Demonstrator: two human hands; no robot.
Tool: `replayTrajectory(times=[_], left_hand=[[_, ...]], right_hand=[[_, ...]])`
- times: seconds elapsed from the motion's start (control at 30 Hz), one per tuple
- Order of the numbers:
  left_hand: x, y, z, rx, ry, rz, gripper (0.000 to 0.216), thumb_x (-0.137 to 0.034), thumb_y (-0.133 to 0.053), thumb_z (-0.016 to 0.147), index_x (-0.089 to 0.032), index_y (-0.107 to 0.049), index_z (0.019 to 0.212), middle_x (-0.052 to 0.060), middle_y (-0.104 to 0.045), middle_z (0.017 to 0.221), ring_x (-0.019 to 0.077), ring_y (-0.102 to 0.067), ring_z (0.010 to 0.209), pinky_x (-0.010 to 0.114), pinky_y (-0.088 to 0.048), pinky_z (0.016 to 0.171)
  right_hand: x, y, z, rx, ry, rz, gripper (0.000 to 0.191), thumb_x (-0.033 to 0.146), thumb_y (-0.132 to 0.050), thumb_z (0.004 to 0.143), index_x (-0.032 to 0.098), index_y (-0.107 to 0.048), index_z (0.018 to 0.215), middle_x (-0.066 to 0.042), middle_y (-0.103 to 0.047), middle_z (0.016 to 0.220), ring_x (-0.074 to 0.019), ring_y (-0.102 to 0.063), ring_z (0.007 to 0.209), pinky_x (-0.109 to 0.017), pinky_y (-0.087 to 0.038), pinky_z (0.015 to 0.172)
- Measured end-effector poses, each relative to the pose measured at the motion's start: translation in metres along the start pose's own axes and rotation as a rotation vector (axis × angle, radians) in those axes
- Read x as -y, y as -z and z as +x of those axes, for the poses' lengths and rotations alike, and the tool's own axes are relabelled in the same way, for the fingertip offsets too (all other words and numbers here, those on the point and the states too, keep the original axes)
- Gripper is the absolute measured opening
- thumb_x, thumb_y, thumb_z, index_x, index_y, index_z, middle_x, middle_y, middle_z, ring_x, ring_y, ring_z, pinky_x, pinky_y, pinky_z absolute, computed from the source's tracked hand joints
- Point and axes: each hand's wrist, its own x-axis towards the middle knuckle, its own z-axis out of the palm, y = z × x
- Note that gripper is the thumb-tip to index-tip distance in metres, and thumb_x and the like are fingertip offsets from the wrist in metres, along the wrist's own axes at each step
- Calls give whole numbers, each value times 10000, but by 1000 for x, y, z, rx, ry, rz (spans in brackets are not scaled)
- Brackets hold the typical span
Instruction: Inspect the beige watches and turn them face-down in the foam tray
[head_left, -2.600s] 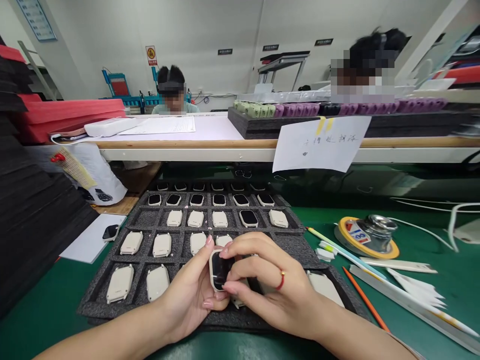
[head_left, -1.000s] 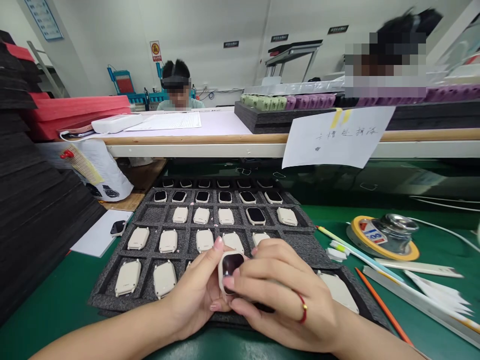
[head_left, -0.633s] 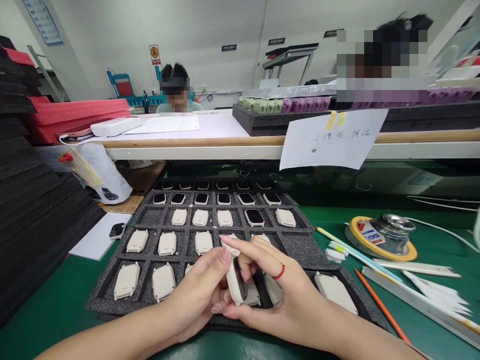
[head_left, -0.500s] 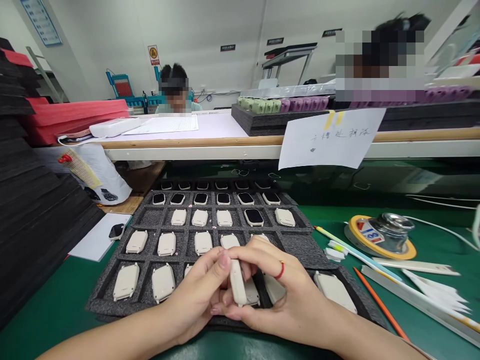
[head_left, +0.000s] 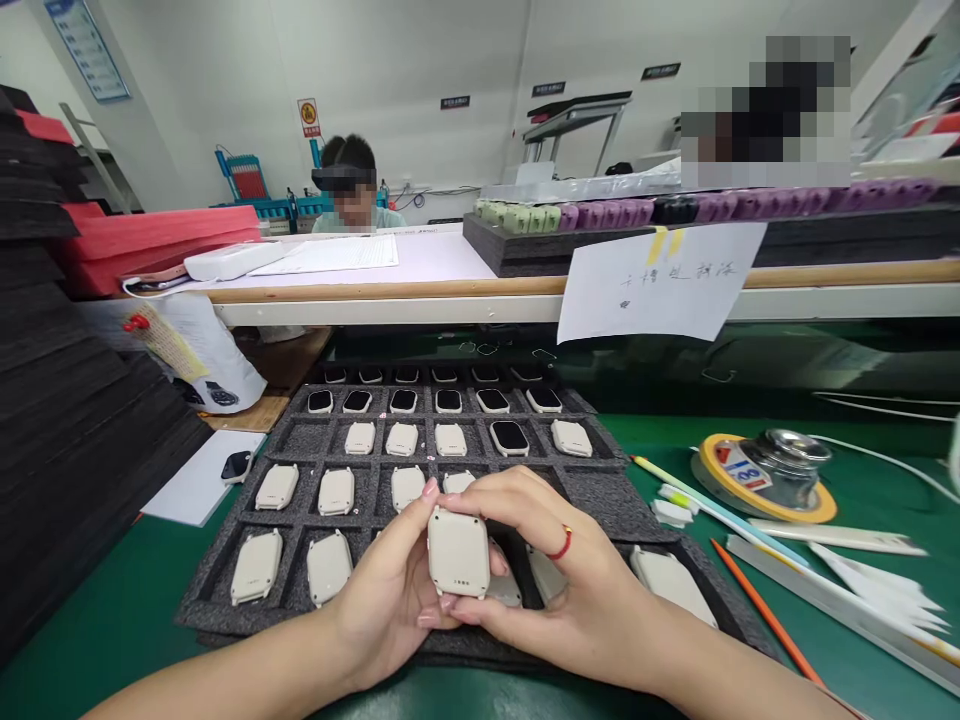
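Note:
Between my two hands, above the front of a dark foam tray (head_left: 300, 440), is a cream smartwatch case (head_left: 459, 552) with its back facing me. My left hand (head_left: 390, 580) closes on its left side, thumb near the top left corner. The fingers of my right hand (head_left: 555, 570) wrap its upper right and lower edges; a red ring is on one finger. Around them, several like cases lie in the tray's pockets, some back up, such as a case (head_left: 256, 566) at front left, others with dark screens up, such as a watch (head_left: 509, 438). My hands hide some pockets.
Right of the tray lie a tape roll with a glass jar (head_left: 765, 475), an orange stick (head_left: 769, 610), a long white strip (head_left: 832, 600) and white pointed pieces (head_left: 874, 580). At left, a watch (head_left: 237, 466) rests on white paper (head_left: 184, 490) beside stacked dark foam (head_left: 67, 400). Two people sit beyond the shelf.
The watch case has turned in my fingers from edge-on to showing its flat back. Both hands stay in nearly the same place over the tray.

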Motion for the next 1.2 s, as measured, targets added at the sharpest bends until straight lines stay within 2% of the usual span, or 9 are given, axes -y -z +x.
replayTrajectory(times=[0.2, 0.33, 0.43, 0.6, 0.67, 0.8, 0.9, 1.03, 1.2], left_hand=[[2, -2, 2, -14, -10, 10, 473, -596, -600, 840, -128, -620, 908, 49, -657, 756, 35, -457, 435, 149, -196, 387], [3, -5, 3, 5, -38, 108, 437, -542, -729, 733, -146, -546, 759, 24, -642, 703, 27, -430, 401, 163, -171, 361], [3, -7, 3, 38, -28, 226, 439, -524, -753, 683, -154, -518, 680, 33, -650, 663, 21, -415, 364, 178, -165, 339], [2, -5, 2, 72, -36, 269, 461, -560, -754, 630, -161, -525, 660, 15, -638, 619, 20, -414, 344, 180, -179, 326], [2, -4, 2, 83, -40, 279, 462, -565, -748, 626, -159, -528, 647, 14, -634, 614, 16, -406, 340, 181, -177, 320], [3, -4, 2, 86, -66, 296, 489, -594, -747, 589, -166, -513, 628, 8, -622, 580, 19, -399, 322, 186, -168, 301], [4, -1, 4, 73, -91, 284, 518, -633, -737, 576, -181, -492, 641, -4, -607, 536, 24, -388, 303, 186, -156, 290], [6, 2, 7, 121, -67, 365, 548, -663, -742, 564, -174, -507, 632, -7, -604, 537, 22, -386, 298, 186, -192, 289], [5, -1, 6, 121, -60, 396, 547, -669, -732, 588, -171, -511, 646, -9, -609, 553, 21, -394, 320, 185, -197, 309]], right_hand=[[0, 6, 3, -42, -9, -130, 496, 202, -736, 759, 223, -567, 1225, -64, -694, 1035, -225, -646, 940, -360, -516, 834], [-3, 12, 22, -108, -292, -46, 284, 266, -644, 817, 229, -631, 1099, -47, -728, 985, -209, -688, 861, -322, -554, 753], [-12, 2, 47, -11, -416, -24, 267, 328, -617, 836, 206, -658, 1070, -43, -738, 921, -202, -693, 803, -324, -566, 737], [-37, -49, 95, 191, -292, -185, 321, 301, -725, 750, 179, -697, 1045, -65, -738, 952, -221, -679, 841, -358, -539, 809], [-46, -77, 113, 229, -242, -219, 347, 335, -742, 751, 167, -708, 1052, -95, -739, 1038, -259, -671, 965, -398, -499, 914], [-60, -125, 137, 302, -167, -268, 435, 391, -668, 855, 176, -645, 1232, -111, -686, 1251, -282, -582, 1226, -453, -365, 1094], [-63, -140, 140, 377, -159, -316, 440, 404, -577, 932, 165, -608, 1300, -136, -572, 1413, -306, -457, 1367, -526, -285, 1145], [-58, -117, 135, 460, -156, -398, 419, 377, -508, 979, 168, -593, 1332, -116, -530, 1457, -255, -438, 1383, -440, -267, 1182], [-61, -33, 133, 561, -311, -595, 307, 313, -557, 972, 167, -617, 1235, -108, -622, 1323, -246, -573, 1231, -474, -431, 1050]])
